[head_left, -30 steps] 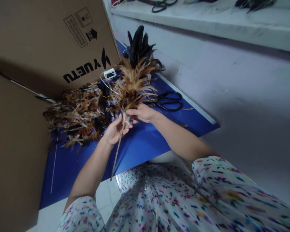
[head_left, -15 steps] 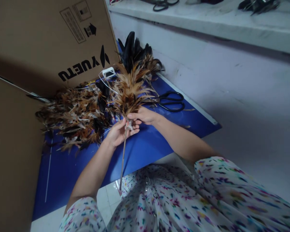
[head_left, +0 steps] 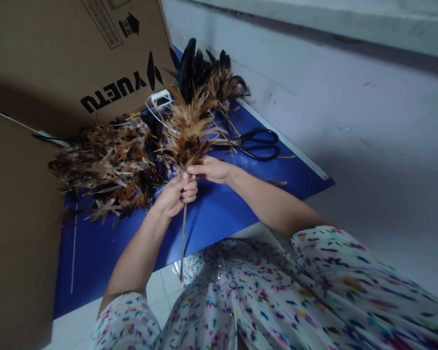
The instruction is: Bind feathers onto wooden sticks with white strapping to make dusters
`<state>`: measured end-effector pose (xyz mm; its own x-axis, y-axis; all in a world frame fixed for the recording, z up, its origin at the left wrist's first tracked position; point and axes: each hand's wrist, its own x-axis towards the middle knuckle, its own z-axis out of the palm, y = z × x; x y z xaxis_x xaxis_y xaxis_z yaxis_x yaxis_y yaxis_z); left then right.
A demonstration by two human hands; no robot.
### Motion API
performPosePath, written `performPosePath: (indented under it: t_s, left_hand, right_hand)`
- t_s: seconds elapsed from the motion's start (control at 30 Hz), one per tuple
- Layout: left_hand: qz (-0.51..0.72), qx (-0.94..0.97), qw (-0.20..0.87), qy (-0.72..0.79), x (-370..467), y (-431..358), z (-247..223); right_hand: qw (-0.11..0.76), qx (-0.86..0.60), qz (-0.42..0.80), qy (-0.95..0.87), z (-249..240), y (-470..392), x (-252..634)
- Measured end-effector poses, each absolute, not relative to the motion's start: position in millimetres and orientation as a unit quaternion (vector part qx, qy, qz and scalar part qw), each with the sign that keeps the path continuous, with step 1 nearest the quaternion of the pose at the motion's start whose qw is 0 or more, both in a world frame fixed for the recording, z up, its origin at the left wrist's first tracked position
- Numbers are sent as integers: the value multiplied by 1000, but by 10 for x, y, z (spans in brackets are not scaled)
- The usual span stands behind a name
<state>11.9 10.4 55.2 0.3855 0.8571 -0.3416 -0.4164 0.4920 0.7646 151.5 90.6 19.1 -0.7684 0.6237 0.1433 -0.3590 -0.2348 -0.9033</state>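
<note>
A feather duster (head_left: 191,121) with brown feathers and black ones at its tip points away from me over the blue table. My left hand (head_left: 177,193) is wrapped round its thin stick (head_left: 183,233), just below the feathers. The fingers of my right hand (head_left: 209,169) pinch at the base of the feathers, touching the left thumb; what exactly they hold there is hidden. Left of the hands lies a big pile of loose brown and black feathers (head_left: 109,165). Black-handled scissors (head_left: 259,143) rest to the right, their blades partly under the feathers.
The blue tabletop (head_left: 105,253) ends close to my body. Behind it stands a cardboard box (head_left: 120,53); a white device with a cord (head_left: 161,98) lies near it. Another feather bundle (head_left: 224,82) sits by the wall (head_left: 314,107). A shelf edge (head_left: 314,24) juts out above.
My left fingers have curled shut round the stick, covering the pale, reddish spot that showed below the feathers. My right hand keeps its pinch there. The view has tilted down slightly.
</note>
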Motion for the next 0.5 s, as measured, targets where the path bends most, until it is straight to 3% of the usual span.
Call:
performPosePath:
  t_s: [0.13,0.27,0.37,0.5]
  left_hand:
    - [449,319,730,405,71,86,614]
    - [518,322,659,439,-76,93,686]
    - [566,309,609,461,-192,105,707]
    - [599,279,575,482,-271,114,682]
  right_hand:
    - [341,-142,740,-562,241,976,1577]
    - [400,-296,559,-663,274,1123,1777]
    - [328,-383,376,-777,252,1176,1893]
    - [185,-367,237,-880,208,1132,1907]
